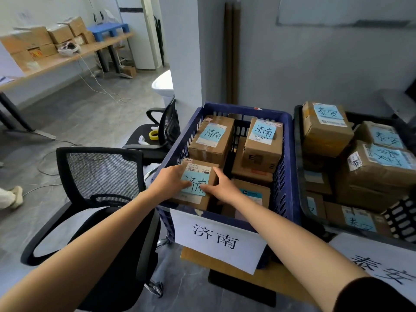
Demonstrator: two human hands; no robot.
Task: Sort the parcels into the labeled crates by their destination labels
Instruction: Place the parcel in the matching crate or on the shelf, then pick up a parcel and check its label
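Both hands are on one parcel (198, 171) at the near-left corner of the blue crate (289, 154). Left hand (170, 179) wraps the parcel's left edge, fingers curled over the far corner, thumb lying across the blue sticky note (198, 180). Right hand (222, 188) clamps the right side, thumb on the same note. The note reads 济南 and matches the crate's front sign (217, 238), so the destination looks correct.

The parcel sits high, about level with the rim. Cannot tell if it rests on the boxes underneath or hangs in the grip.

Risks:
- If released without flat support below, it may tip over the front rim toward the office chair (101, 176), or slide into the gap beside it.
- Thumbs dragging off could peel the note.
- The black crate (297, 154) of 泰安 parcels stands just beside, so drifting right would mean a mis-sort.
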